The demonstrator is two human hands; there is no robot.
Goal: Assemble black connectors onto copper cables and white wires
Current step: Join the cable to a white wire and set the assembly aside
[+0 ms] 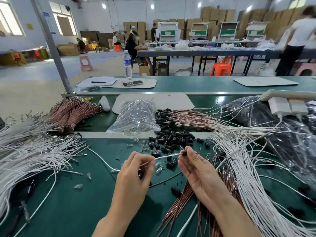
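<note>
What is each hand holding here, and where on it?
The left hand pinches a white wire near its end; the right hand pinches a black connector by its body, a copper cable trailing from it.

Pinching white wire (165, 157) in left hand (135, 170), tip level with and just beside black connector (184, 153) pinched at fingertips of right hand (200, 170). Held above green table (77, 194), near loose connector pile (169, 141). Also noted: copper cable (210, 153) leading right from black connector; white wire bundle (25, 151) far left; clear bag (136, 115) behind connector pile.
</note>
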